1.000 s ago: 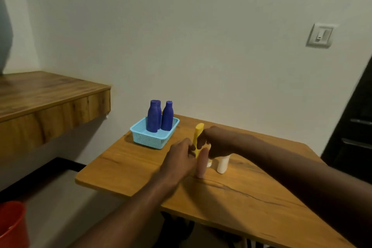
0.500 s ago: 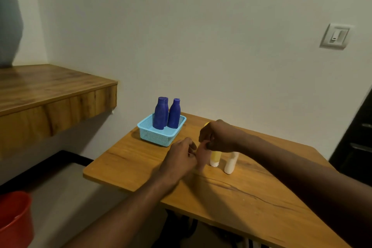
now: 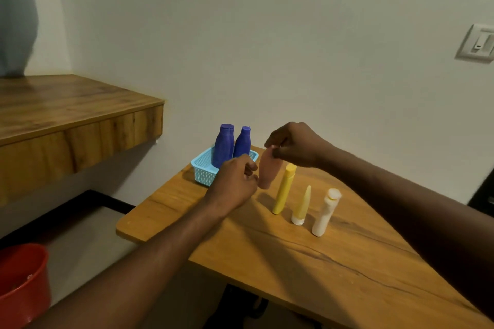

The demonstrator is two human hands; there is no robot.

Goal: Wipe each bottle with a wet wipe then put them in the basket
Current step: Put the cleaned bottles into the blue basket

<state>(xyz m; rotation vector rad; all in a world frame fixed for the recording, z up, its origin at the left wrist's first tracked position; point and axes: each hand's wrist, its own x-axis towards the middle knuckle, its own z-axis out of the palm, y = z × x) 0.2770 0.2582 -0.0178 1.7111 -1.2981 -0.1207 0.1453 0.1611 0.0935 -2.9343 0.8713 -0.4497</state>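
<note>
The table (image 3: 307, 262) carries everything, and its left far corner holds the basket (image 3: 203, 172), which sits very near the left edge. Inside the basket stand blue bottles (image 3: 223, 145); I see two clearly, maybe a third behind. A push against the basket can slide it over this edge, so the hands must come to it from above.

The right hand (image 3: 295, 145) holds the pink bottle (image 3: 268, 171) in the air near the basket, fingers closed on its top only. Such a small pinch can slip, and the bottle then falls on the table or against the basket. The left hand (image 3: 235, 181) is at the lower part of the pink bottle, fingers curled narrow; I cannot tell if it holds a wipe, because none is visible.

Three more stand in a row toward the middle of the table: a yellow bottle (image 3: 284, 189), a small tube (image 3: 302, 207) standing on its cap, and a white bottle (image 3: 326, 212). All are thin and tall, so I judge they tip easily. The right forearm passes just behind them, and one careless move can knock the row down like dominoes.
</note>
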